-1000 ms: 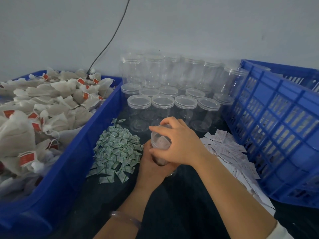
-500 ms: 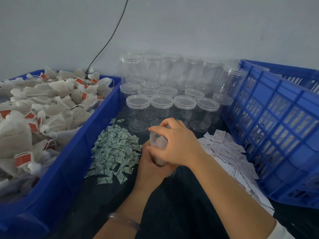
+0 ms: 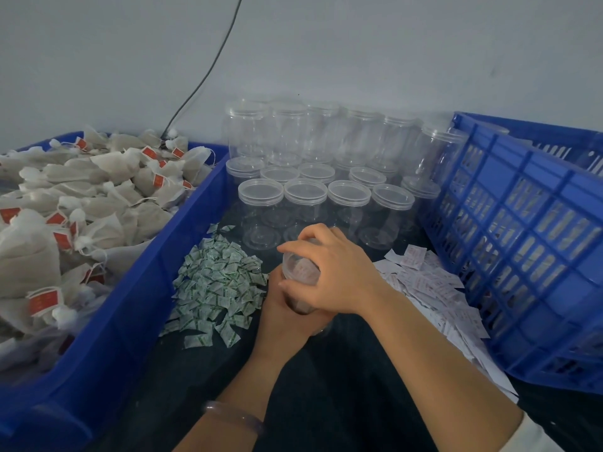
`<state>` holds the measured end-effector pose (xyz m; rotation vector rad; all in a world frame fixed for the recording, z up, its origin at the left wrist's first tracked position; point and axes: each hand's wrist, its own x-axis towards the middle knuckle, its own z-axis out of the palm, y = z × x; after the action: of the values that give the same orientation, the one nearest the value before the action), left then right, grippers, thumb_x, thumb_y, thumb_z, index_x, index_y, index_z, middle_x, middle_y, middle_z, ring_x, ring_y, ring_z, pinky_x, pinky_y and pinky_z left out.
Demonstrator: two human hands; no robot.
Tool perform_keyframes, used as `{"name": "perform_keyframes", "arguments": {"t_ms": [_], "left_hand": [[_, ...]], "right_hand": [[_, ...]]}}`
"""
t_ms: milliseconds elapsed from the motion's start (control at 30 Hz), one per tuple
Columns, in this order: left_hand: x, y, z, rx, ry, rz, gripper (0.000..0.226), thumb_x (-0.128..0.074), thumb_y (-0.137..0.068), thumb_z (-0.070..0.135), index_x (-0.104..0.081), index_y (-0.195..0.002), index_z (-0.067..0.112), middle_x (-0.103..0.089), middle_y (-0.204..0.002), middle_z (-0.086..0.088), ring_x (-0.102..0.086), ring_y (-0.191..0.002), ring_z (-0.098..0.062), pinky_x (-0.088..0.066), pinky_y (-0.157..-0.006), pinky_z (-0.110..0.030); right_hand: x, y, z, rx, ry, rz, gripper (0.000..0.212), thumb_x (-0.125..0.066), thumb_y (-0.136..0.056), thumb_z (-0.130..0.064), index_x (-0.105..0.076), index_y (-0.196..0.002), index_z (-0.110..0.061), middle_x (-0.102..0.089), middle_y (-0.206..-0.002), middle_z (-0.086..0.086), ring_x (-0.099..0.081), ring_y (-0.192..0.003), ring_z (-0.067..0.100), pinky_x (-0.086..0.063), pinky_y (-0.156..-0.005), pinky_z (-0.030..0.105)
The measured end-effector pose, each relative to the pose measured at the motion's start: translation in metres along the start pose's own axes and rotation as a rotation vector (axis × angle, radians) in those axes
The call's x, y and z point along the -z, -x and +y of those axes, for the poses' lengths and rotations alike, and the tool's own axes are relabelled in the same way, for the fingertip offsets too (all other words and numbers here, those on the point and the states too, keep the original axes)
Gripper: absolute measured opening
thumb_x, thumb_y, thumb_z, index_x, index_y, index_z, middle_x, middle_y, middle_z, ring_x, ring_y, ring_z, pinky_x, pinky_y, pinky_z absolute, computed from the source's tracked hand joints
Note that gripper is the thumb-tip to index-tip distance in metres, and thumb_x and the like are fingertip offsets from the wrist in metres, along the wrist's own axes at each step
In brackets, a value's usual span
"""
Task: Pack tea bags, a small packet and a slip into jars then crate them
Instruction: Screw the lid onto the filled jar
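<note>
A clear plastic jar (image 3: 298, 272) stands in front of me, with something pale and reddish showing through its top. My left hand (image 3: 280, 321) grips the jar's lower body from the left. My right hand (image 3: 332, 272) curls over its lid and top from the right. Tea bags (image 3: 81, 197) with red tags fill a blue bin (image 3: 137, 305) at the left. Small green-and-white packets (image 3: 215, 288) lie heaped just left of my hands. White slips (image 3: 430, 288) lie spread to the right of them.
Several empty lidded clear jars (image 3: 326, 194) stand in rows behind my hands, taller stacks at the wall. A blue slatted crate (image 3: 522, 243) stands at the right. A black cable (image 3: 208, 66) runs down the wall. The table top (image 3: 326, 402) is dark.
Both hands stay wrapped on the jar; the right hand's fingers have shifted slightly around the lid. Nothing else has moved.
</note>
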<state>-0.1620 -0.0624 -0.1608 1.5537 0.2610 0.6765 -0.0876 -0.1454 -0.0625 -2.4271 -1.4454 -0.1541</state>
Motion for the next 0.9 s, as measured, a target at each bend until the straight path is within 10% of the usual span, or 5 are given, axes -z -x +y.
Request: {"name": "perform_keyframes", "arguments": {"t_ms": [433, 900], "left_hand": [[0.000, -0.005, -0.008, 0.084, -0.025, -0.054, 0.065, -0.073, -0.049, 0.017, -0.052, -0.108, 0.002, -0.067, -0.068, 0.010, -0.059, -0.056, 0.001, -0.045, -0.051, -0.013], [0.000, 0.004, -0.001, 0.072, -0.012, 0.012, 0.080, -0.091, -0.053, 0.026, -0.046, -0.119, 0.032, -0.065, -0.103, 0.023, -0.064, -0.094, 0.005, -0.050, -0.071, -0.009]], "right_hand": [[-0.015, -0.003, -0.022, -0.254, 0.082, 0.099, 0.056, -0.052, -0.084, -0.063, -0.049, -0.132, -0.034, -0.045, -0.129, 0.005, -0.041, -0.115, 0.032, -0.040, -0.086, 0.037], [0.003, -0.009, -0.009, -0.109, 0.015, -0.106, 0.054, -0.057, -0.081, -0.057, -0.046, -0.129, -0.034, -0.049, -0.127, -0.003, -0.042, -0.117, 0.023, -0.037, -0.079, 0.035]]}}
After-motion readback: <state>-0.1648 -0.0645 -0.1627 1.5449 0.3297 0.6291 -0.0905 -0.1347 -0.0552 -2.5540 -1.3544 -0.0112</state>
